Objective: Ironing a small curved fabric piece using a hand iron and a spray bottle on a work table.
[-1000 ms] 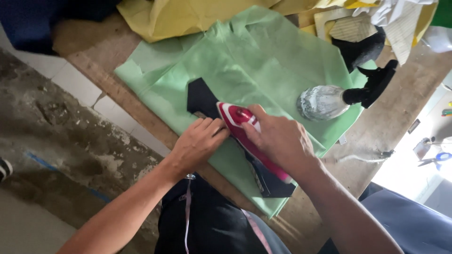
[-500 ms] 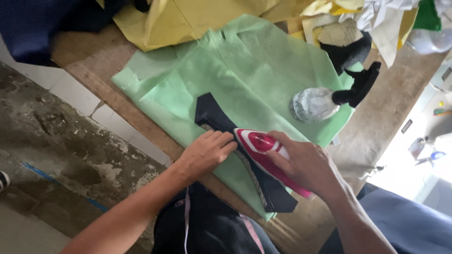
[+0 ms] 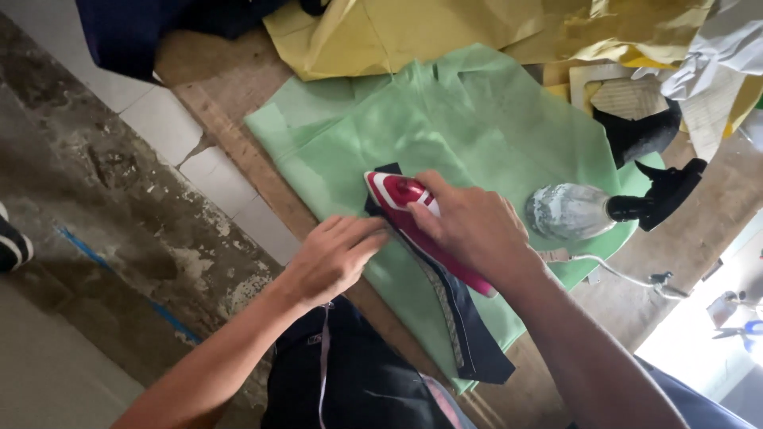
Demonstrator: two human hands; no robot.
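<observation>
My right hand [image 3: 475,230] grips a red and white clothes iron [image 3: 397,199] and presses it on a narrow dark navy fabric piece [image 3: 469,334]. The strip lies on a light green cloth [image 3: 477,119] spread over a wooden table [image 3: 230,119]. The iron's tip covers the strip's far end. My left hand [image 3: 330,258] lies flat on the green cloth right beside the iron's tip, fingers touching the dark strip's edge.
A second, worn metal iron with a black handle [image 3: 592,210] rests on the green cloth to the right, its cord trailing off. Yellow fabric [image 3: 445,28] and paper pieces pile at the table's far side. Tiled and concrete floor [image 3: 95,199] lies left.
The red iron has slid up the dark strip to its far end, uncovering the near length. My left hand stayed beside the iron's tip.
</observation>
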